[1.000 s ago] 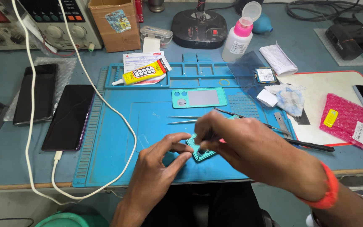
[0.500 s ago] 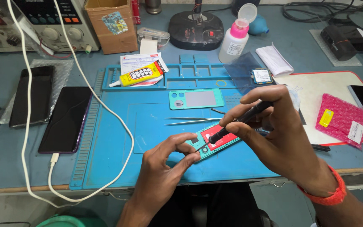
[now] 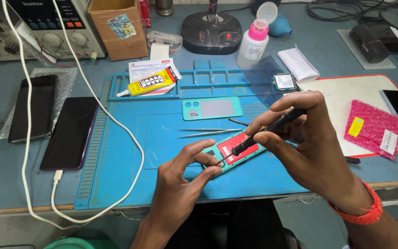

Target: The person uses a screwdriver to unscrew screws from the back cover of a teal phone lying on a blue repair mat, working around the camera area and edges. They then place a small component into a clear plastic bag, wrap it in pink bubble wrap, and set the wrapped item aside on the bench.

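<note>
A small opened teal phone with a red battery lies on the blue work mat. My left hand pinches the phone's near-left corner between thumb and fingers. My right hand grips a black screwdriver, its tip touching the phone's lower left end beside the battery. The phone's teal back cover lies apart, further back on the mat. Metal tweezers rest between the cover and the phone.
A yellow glue tube lies at the mat's back. Two dark phones sit at left, one on a white cable. A pink-capped bottle, cardboard box, pink bubble bag and white pad surround the mat.
My right hand has lifted off the phone and now holds the screwdriver with its tip on the phone. The red battery is uncovered. My left hand keeps its pinch on the corner.
</note>
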Demonstrator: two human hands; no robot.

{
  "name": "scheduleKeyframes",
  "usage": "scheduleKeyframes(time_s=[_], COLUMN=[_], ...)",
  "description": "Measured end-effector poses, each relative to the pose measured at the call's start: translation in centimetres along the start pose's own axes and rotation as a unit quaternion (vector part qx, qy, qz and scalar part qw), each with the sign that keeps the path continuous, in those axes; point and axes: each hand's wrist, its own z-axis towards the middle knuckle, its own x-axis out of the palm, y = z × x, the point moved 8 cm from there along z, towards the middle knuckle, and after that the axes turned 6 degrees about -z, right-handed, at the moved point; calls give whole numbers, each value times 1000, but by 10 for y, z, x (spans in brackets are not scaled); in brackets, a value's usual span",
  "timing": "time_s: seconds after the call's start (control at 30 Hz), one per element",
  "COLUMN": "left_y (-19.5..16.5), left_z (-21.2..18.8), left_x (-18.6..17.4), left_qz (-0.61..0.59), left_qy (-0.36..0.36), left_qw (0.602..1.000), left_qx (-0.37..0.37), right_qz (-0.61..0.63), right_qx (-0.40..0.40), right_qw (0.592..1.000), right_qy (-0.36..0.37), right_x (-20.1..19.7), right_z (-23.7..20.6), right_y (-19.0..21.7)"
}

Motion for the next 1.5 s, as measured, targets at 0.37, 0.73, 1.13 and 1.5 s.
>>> scheduleKeyframes(time_s=[0.37,0.73,1.13,1.5], left_y=[-5,-18,-9,-7], left_z=[5,9,-6,-11], left_x=[6,19,40,40], left_qz=[33,53,133,122], left_qy=[14,41,143,149], left_qw=[999,995,979,979], left_qx=[-10,78,61,66], right_qz=[-16,-77,-150,-158], right_qx=[6,-20,-75,-78], right_qw=[999,994,981,978], right_qy=[34,75,101,114], right_x=[1,-5,11,18], right_z=[1,4,1,0], right_y=[5,13,5,7])
